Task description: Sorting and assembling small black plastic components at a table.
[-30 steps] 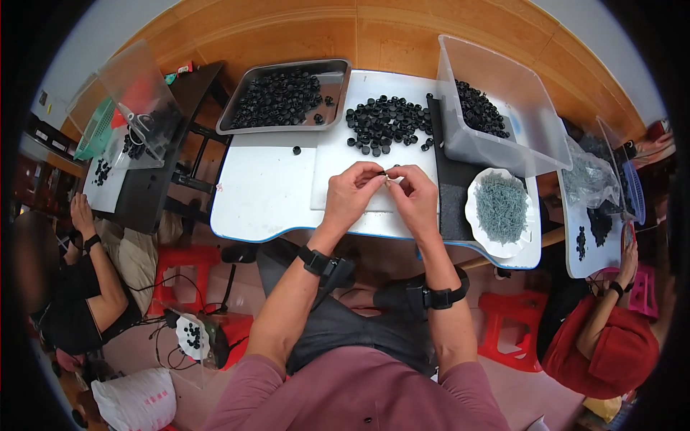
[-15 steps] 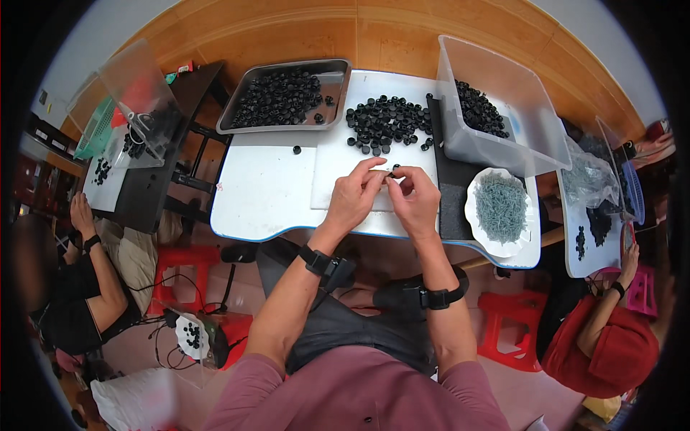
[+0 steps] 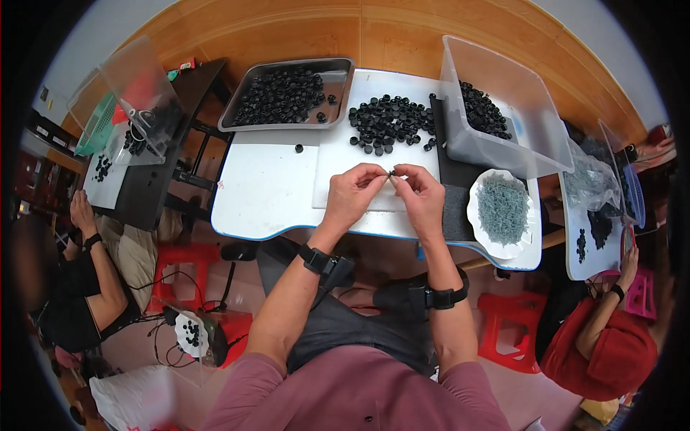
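My left hand [image 3: 352, 195] and my right hand [image 3: 421, 201] meet over the white work board [image 3: 327, 161], thumbs and fingertips pinched together. Between them is a small dark part [image 3: 392, 173], mostly covered by the fingers; its exact kind is too small to make out. Just beyond the hands lies a loose heap of black round caps [image 3: 388, 121]. One single black cap [image 3: 299, 149] sits apart to the left on the white table [image 3: 255, 183]. Right of my right hand stands a white scalloped dish [image 3: 474, 215] full of thin grey-green screw-like pieces [image 3: 503, 207].
A metal tray [image 3: 228, 123] of black caps is at the back left. A clear plastic bin [image 3: 496, 159] with more black parts stands back right, partly on a black mat [image 3: 454, 172]. People work at side tables left and right; red stools [image 3: 507, 330] stand below.
My left hand's raised fingers have come down into a tighter pinch, and my right hand has turned slightly, its fingers also drawn closer around the small dark part.
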The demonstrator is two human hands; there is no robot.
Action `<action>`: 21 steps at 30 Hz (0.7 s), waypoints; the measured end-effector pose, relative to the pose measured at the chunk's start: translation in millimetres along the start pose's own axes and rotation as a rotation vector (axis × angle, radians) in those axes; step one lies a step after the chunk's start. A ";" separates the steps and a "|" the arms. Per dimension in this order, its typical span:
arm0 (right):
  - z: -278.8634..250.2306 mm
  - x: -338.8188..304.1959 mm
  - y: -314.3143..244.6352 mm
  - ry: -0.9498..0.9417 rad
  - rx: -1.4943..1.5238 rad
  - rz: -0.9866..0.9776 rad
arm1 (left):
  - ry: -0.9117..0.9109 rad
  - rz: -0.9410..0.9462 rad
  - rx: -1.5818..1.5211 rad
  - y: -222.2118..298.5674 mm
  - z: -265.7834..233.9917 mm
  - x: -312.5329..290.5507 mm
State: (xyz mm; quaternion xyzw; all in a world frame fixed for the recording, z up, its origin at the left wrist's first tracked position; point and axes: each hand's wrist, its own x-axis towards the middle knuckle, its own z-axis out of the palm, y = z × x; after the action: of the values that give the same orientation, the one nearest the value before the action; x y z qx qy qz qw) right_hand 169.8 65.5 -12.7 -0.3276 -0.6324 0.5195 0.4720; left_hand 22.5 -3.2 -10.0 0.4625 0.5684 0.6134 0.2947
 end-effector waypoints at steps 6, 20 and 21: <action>-1.4 1.1 -1.4 -0.013 -0.018 0.013 | 0.017 0.023 -0.005 -0.7 -0.6 -0.6; -0.6 1.1 -3.1 -0.029 0.006 0.059 | 0.028 0.093 0.236 3.2 -0.4 -1.0; -0.9 0.9 -2.8 -0.028 0.004 0.061 | 0.033 0.095 0.246 3.7 -0.2 -1.1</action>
State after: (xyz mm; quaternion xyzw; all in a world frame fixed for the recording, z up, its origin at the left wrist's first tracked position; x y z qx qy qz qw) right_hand 170.5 65.9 -9.7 -0.3383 -0.6276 0.5396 0.4477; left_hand 23.3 -4.9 -6.7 0.5113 0.6214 0.5600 0.1969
